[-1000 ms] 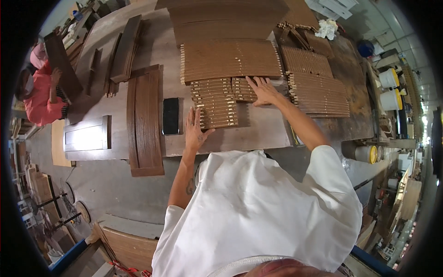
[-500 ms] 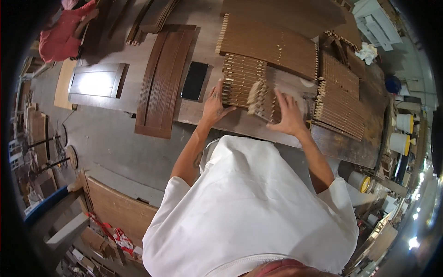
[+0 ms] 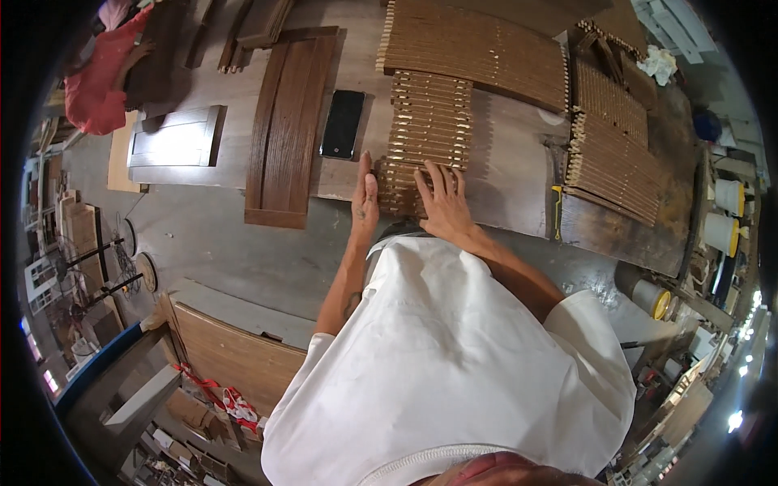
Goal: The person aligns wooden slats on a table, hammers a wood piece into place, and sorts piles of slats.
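Right at the table's front edge, the person's two hands flank and cover the near end of a row of slim brown slats (image 3: 431, 121), pale-tipped and packed side by side. The left hand (image 3: 365, 202) stands straight-fingered beside the row's left edge, gripping nothing; whether it touches the wood I can't tell. The right hand (image 3: 446, 202) lies over the nearest slats, fingers slightly spread and on top — whether they also grip underneath is hidden from me.

The row's near end comes down to the table's (image 3: 510, 174) front edge, close against the person's white shirt (image 3: 454, 348), so there is little room on that side. Its far end meets a wide block of longer slats (image 3: 474, 57). To the right there's more space: a stretch of tabletop runs over to another slat stack (image 3: 614, 174), with a yellow-handled tool (image 3: 557, 212) at the front edge just short of it.

On the left the gap is narrower — a dark phone (image 3: 344, 124) lies near the row, then a long brown panel (image 3: 289, 134), its near end jutting past the table edge. Farther left is a shiny panel (image 3: 174, 139), near a co-worker in red (image 3: 105, 81).
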A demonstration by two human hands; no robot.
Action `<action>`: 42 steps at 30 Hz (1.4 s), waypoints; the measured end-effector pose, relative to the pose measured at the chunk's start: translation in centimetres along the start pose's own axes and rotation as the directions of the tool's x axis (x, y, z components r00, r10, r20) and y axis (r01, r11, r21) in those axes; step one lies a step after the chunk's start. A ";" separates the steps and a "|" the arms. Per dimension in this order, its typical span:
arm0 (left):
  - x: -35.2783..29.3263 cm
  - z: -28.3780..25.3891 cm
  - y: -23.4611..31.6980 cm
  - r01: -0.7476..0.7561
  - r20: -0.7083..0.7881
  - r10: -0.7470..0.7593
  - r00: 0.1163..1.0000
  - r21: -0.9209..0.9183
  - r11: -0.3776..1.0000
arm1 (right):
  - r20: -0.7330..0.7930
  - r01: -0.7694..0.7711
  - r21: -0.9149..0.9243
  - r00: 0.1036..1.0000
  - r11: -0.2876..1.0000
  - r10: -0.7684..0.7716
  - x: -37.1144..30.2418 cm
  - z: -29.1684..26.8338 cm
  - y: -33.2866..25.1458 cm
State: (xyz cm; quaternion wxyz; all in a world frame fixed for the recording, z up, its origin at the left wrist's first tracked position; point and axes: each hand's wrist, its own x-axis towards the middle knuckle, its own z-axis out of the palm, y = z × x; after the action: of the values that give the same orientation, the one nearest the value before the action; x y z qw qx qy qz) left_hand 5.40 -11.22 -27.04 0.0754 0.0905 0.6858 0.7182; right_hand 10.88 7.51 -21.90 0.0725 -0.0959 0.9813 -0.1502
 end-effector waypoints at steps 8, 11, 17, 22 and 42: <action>0.8 2.1 0.0 -0.058 0.030 0.056 0.998 0.062 0.996 | -0.205 -0.249 0.276 0.928 0.928 0.310 -3.2 2.9 1.8; 0.9 2.9 0.0 -0.066 0.056 0.062 0.996 0.062 0.996 | -0.279 -0.218 0.463 0.884 0.859 0.375 -3.7 4.2 2.5; 0.6 3.6 -0.3 -0.071 0.088 0.066 0.994 0.059 0.996 | -0.223 -0.105 0.666 0.917 0.739 0.331 -4.1 3.7 3.4; 0.5 3.8 0.4 -0.007 0.109 -0.004 0.994 0.096 0.995 | -0.221 -0.096 0.691 0.916 0.717 0.335 -4.1 4.0 3.5; -4.0 0.9 -0.1 -0.157 0.154 0.066 0.986 0.716 0.680 | 0.010 -0.504 0.470 0.824 0.724 0.567 -5.8 1.5 1.0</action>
State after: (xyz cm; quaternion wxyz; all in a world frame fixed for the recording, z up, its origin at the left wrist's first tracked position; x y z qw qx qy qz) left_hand 9.49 -11.24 -27.20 0.0290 0.1958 0.9014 0.3851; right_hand 16.63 9.24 -23.01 0.0670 0.2218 0.9064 -0.3531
